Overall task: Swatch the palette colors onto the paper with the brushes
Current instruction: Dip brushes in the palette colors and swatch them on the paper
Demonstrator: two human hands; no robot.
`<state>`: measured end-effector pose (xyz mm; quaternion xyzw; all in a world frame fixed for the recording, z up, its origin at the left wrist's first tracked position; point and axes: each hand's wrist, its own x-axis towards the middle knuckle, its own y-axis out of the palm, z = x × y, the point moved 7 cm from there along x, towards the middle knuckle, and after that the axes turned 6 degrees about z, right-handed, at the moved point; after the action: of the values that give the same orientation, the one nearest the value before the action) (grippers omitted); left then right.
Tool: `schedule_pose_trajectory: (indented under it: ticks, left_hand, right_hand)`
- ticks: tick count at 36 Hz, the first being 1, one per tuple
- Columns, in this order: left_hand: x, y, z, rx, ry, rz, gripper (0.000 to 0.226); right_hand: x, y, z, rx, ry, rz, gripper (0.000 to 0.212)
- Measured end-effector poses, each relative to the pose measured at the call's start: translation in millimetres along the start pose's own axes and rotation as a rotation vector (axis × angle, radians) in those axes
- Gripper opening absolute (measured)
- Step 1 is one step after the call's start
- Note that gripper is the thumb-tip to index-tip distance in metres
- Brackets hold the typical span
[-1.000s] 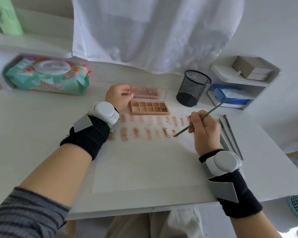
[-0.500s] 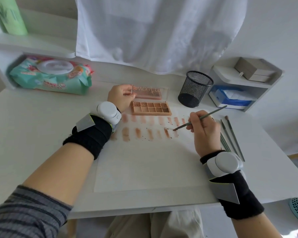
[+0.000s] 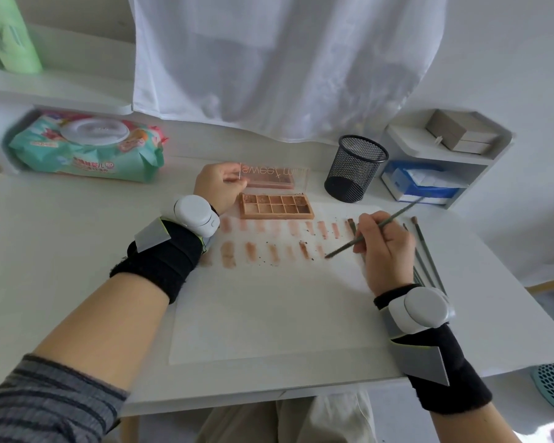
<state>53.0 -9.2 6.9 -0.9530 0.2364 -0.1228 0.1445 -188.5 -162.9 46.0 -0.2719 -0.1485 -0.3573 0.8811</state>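
Two rows of brown marks [image 3: 279, 244] sit on the paper [image 3: 269, 314]. Right hand [image 3: 385, 251] pinches a brush [image 3: 365, 236], tip touching paper. Left hand [image 3: 218, 190], at ten o'clock, pinches the palette [image 3: 277, 206] lid [image 3: 274, 177].

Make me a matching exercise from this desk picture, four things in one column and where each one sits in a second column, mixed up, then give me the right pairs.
Things:
1. mesh cup
2. wet wipes pack
3. brush in the right hand
4. spare brushes

Places:
A. under the left shelf
B. tip at the lower row of swatches on the paper
C. lying at the paper's right edge
D. behind and to the right of the palette

Pairs: 1-D, 2-A, 3-B, 4-C
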Motion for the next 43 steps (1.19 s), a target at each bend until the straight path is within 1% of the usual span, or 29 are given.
schedule_pose_trajectory:
  ticks: [3,5,7,9,11,15,20,22,27,30,33,37,40,43]
  left_hand:
    - [1.8,1.2,0.6,0.029,0.014,0.006,0.03]
    - [1.9,1.2,1.6,0.037,0.017,0.002,0.03]
    - [2.4,2.2,1.9,0.031,0.021,-0.006,0.028]
    - [2.7,1.9,1.9,0.035,0.023,-0.014,0.029]
    - [2.8,2.4,1.9,0.036,0.021,-0.022,0.03]
    - [4.0,2.3,4.1,0.032,0.019,-0.009,0.03]
    - [3.9,2.5,4.1,0.034,0.022,-0.006,0.031]
    - [4.3,2.9,4.1,0.032,0.023,0.001,0.031]
    - [5.2,3.0,5.9,0.031,0.021,0.006,0.03]
    - [5.5,3.1,5.9,0.03,0.022,0.003,0.031]
    - [5.1,3.7,5.9,0.034,0.016,0.014,0.032]
    - [3.6,2.9,4.0,0.025,0.009,-0.008,0.033]
    - [3.4,2.4,3.5,0.024,0.014,-0.003,0.033]
    - [2.8,2.1,2.7,0.036,0.028,-0.001,0.031]
  right_hand:
    - [6.0,-24.6,-4.9,-0.057,-0.021,-0.07,0.015]
    - [10.8,-39.7,-8.3,-0.183,-0.059,-0.037,0.009]
    - [11.7,-50.8,-12.4,-0.391,-0.121,0.044,0.013]
    - [9.5,-51.7,-17.9,-0.639,-0.158,0.171,0.021]
    - [6.3,-49.4,-25.2,-0.824,-0.17,0.292,0.026]
    - [4.6,-41.1,-35.6,-0.961,-0.051,0.455,0.037]
    - [4.3,-36.0,-37.0,-1.074,-0.002,0.547,0.04]
    - [4.7,-35.8,-39.8,-1.091,0.024,0.56,0.039]
    - [10.7,-36.1,-30.9,-0.935,0.057,0.401,0.02]
    - [14.6,-29.0,-33.7,-0.946,0.187,0.443,0.011]
    - [18.9,-25.0,-39.3,-0.957,0.337,0.475,0.013]
    - [22.9,-18.5,-46.7,-0.941,0.48,0.521,0.024]
    - [25.4,-14.5,-44.9,-0.904,0.529,0.534,0.03]
    - [34.3,-16.3,-29.8,-0.755,0.506,0.445,0.028]
